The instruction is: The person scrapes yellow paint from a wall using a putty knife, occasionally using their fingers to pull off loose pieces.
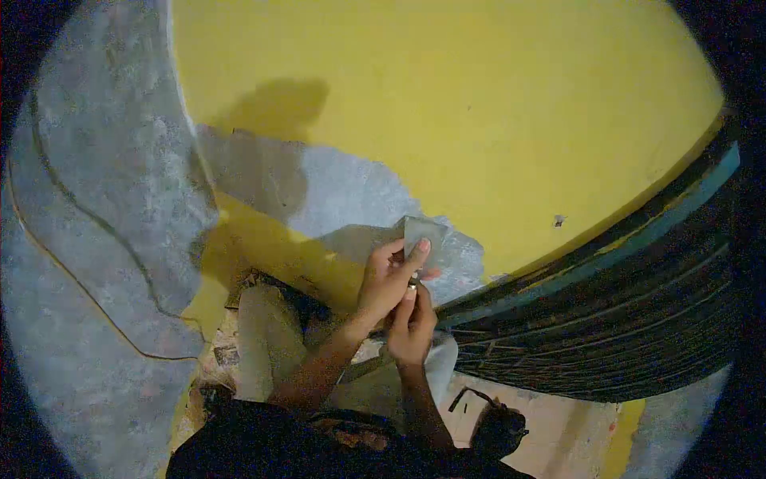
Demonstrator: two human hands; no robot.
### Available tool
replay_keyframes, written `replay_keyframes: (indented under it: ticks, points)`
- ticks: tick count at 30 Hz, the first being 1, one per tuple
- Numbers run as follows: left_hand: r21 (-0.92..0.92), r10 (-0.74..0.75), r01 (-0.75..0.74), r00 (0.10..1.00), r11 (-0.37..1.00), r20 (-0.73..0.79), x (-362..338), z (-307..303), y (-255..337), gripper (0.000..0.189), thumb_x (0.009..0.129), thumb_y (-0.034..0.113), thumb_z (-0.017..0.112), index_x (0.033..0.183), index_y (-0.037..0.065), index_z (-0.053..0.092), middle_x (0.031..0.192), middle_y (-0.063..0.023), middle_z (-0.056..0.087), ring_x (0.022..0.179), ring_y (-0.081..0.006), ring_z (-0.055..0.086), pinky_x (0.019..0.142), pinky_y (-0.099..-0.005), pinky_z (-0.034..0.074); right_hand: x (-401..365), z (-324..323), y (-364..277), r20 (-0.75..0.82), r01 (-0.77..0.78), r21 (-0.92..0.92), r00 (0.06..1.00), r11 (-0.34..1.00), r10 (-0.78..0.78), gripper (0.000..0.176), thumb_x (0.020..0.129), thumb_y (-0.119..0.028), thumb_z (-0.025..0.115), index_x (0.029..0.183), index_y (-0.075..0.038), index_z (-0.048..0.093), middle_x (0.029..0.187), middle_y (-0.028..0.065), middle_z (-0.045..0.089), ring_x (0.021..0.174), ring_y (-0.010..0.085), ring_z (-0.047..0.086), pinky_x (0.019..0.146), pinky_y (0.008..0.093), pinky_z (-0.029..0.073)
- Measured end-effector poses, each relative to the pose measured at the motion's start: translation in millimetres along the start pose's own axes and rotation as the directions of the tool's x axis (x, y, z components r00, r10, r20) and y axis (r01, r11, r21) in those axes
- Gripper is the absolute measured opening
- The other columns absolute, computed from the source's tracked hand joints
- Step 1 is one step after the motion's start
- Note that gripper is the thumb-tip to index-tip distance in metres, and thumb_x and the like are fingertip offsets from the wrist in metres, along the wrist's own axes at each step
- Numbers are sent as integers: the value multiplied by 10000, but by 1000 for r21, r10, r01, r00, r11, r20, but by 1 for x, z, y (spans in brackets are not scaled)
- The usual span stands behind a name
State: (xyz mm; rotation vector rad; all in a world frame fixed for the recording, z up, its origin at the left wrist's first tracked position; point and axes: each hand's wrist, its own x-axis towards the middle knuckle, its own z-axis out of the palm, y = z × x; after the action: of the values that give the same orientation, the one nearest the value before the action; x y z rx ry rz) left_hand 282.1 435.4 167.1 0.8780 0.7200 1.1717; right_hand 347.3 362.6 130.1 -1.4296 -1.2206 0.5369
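My left hand (389, 275) is closed on a flat grey rectangular plate (416, 231) that looks like a scraper blade, with the thumb lying across its face. Just below, my right hand (411, 331) pinches a small shiny piece (412, 289) at the plate's lower end. Whether the two pieces are joined is hidden by my fingers. Both hands are close together in front of the bare grey patch (343, 180) on the yellow wall (479, 96). The patch has a ragged paint edge.
To the right runs a dark ribbed surface (590, 343) with a blue-green edge strip (670, 227). A black object with a strap (499, 427) lies on the pale floor (550, 447) at lower right. A thin cable (80, 287) hangs along the grey wall (88, 160) at left.
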Motion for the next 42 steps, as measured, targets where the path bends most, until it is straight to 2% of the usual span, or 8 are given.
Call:
replay_keyframes:
  ticks: [2,4,17,30,35,38,40,42]
  points:
    - [-56,-37,33,997,998,-65,1,0,-2,385,930,362,654,921,-23,647,693,-43,629,630,-118,648,503,-234,511,1,5,-2,8,-5,-23,1000,1000,5,337,1013,-284,450,1106,15,576,756,153,656,601,246,623,581,363,496]
    - [-15,-46,45,997,999,-56,4,-5,-3,385,920,355,669,894,-28,649,670,-40,617,610,-117,639,494,-242,520,-3,15,0,-107,25,41,994,999,-20,299,1031,-216,447,1032,59,565,728,17,582,639,37,491,533,223,371]
    - [-83,-42,36,997,996,-66,12,6,5,382,902,353,693,885,-28,665,674,-56,628,578,-131,629,469,-269,521,9,9,-10,-91,-35,99,995,994,44,276,1014,-182,484,999,78,577,676,5,576,586,57,502,507,235,391]
    - [0,196,-197,976,980,-96,23,-12,11,534,973,515,503,916,-6,607,761,-79,666,739,-171,673,675,-283,526,42,-10,-50,28,390,-279,917,878,-398,301,1009,-185,478,1135,56,606,882,179,655,735,200,583,668,347,477]
    - [-43,278,-284,955,958,-107,0,-23,-1,602,1011,536,359,1026,-13,606,896,-106,673,874,-173,641,850,-322,482,12,-15,-36,-90,259,-367,946,893,-312,261,1000,-187,488,1057,48,586,845,156,568,727,256,536,680,345,445]
    - [258,355,-315,927,913,-125,-12,-17,3,510,1018,463,417,1056,-16,589,1006,-116,657,962,-166,615,895,-325,459,9,-13,-32,-159,271,-454,913,849,-376,235,990,-182,512,1041,41,568,809,137,548,701,209,517,647,327,432]
    - [304,183,-156,981,940,-63,-26,1,24,422,1007,387,497,1054,-24,582,1084,-117,637,976,-151,594,881,-331,465,7,-11,-29,-189,282,-489,890,826,-415,222,984,-178,525,1041,34,559,784,124,541,683,181,507,625,315,426]
    - [149,268,-257,962,955,-54,-12,4,12,356,987,335,560,1011,-18,605,995,-89,660,879,-123,607,800,-300,486,2,-9,-27,-140,45,-229,987,972,-79,232,986,-189,542,1057,31,549,743,68,541,616,146,479,554,282,401]
